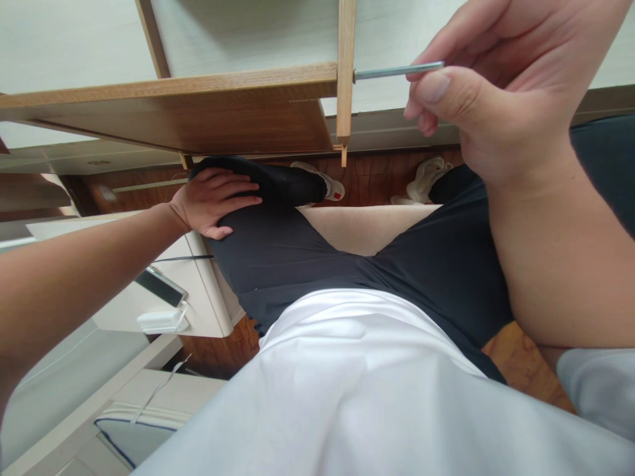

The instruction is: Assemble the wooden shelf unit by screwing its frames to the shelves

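Note:
My right hand [496, 92] pinches a thin metal hex key [389, 72] between thumb and fingers. The key's far end meets a small fastener head [354, 76] on the outer side of a narrow upright wooden post [345, 73]. A wooden board [198, 89] joins that post from the left, with a wooden panel [248, 125] below its edge. Fingers spread, my left hand [211, 198] lies on the knee of my dark trousers [297, 244] and holds nothing.
At the left, a white cabinet top [208, 291] bears a phone [161, 285] and a white case [161, 322]. My shoes [331, 185] stand on the brown wooden floor [370, 178]. A pale seat [367, 228] shows between my legs.

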Demonstrator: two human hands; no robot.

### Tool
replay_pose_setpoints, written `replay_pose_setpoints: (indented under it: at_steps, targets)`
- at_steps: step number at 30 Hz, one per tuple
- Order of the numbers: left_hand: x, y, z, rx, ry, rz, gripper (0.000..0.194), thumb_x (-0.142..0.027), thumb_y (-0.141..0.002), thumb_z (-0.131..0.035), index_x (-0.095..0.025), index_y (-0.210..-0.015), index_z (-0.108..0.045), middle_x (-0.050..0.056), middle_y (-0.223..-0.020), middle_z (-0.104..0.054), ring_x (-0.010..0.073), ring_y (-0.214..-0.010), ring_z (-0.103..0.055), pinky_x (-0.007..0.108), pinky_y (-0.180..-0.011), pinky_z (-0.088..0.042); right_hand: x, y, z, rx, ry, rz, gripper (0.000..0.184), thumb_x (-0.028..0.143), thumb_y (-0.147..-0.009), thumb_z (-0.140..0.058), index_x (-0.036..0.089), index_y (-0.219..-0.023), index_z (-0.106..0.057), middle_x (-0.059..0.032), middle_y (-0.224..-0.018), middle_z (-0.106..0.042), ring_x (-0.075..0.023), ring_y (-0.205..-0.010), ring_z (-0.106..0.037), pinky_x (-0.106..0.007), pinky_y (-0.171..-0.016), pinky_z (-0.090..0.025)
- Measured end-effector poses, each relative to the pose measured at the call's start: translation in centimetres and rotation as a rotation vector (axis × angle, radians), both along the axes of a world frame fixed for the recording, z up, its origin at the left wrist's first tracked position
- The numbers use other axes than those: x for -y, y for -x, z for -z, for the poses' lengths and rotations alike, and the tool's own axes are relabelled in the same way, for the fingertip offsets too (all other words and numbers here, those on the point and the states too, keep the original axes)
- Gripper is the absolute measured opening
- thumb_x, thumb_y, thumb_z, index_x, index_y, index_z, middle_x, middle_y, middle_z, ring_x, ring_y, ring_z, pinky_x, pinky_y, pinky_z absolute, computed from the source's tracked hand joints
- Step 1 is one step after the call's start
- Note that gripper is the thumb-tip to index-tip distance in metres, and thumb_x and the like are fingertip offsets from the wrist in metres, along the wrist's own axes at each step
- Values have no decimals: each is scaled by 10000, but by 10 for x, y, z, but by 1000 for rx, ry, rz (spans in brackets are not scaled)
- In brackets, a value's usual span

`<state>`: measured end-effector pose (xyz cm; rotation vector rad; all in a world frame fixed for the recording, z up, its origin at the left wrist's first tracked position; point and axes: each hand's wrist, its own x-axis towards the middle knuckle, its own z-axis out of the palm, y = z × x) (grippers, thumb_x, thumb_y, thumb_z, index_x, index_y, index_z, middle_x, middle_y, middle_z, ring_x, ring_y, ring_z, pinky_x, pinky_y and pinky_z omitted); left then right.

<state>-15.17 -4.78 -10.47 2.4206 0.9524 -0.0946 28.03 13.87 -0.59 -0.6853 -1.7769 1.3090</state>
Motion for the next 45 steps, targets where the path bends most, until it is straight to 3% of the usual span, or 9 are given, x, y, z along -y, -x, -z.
replay_pose_setpoints:
  at_steps: [5,11,27,36,40,45]
  targets:
    - [0,0,0,33,-35,16,870,-804,-829,-406,-221,-1449,-584,156,-1480,-573,352,-1410,-456,532,-1160,-264,-1,2,4,-80,2,-22,249,517,-760,-860,329,-918,-817,-2,-712,-696,-199,-647,-650,-368,-519,-462]
    - [0,-1,-1,3,13,-15,891,-834,-812,-401,-211,-1410,-619,157,-1481,-573,352,-1409,-454,534,-1171,-256,-2,5,7,-113,7,4,165,462,-765,-869,341,-863,-815,8,-680,-690,-193,-628,-660,-349,-469,-437]
    - [0,-2,-2,17,-38,3,877,-810,-818,-397,-218,-1429,-607,154,-1469,-588,354,-1398,-474,532,-1149,-273,2,7,-1,-37,16,31,140,475,-793,-838,337,-782,-819,9,-628,-671,-181,-529,-624,-368,-464,-508]
    - [0,-2,-3,39,-49,23,861,-797,-840,-401,-198,-1425,-601,153,-1487,-569,337,-1417,-442,516,-1159,-256,1,7,0,-87,94,-53,169,373,-845,-814,276,-708,-790,24,-657,-706,-132,-499,-607,-281,-378,-419]
    - [-1,-3,-6,40,-34,37,863,-791,-890,-340,-153,-1410,-600,147,-1530,-522,308,-1447,-383,516,-1179,-225,0,5,-4,-54,184,-135,217,305,-914,-747,217,-720,-784,15,-643,-697,-83,-529,-625,-202,-436,-460]
    - [0,-3,-9,-7,9,29,898,-814,-900,-291,-134,-1400,-597,129,-1553,-497,283,-1464,-345,495,-1207,-193,3,5,-12,-99,288,-171,273,224,-906,-736,149,-644,-739,0,-544,-639,-91,-520,-605,-206,-482,-478]
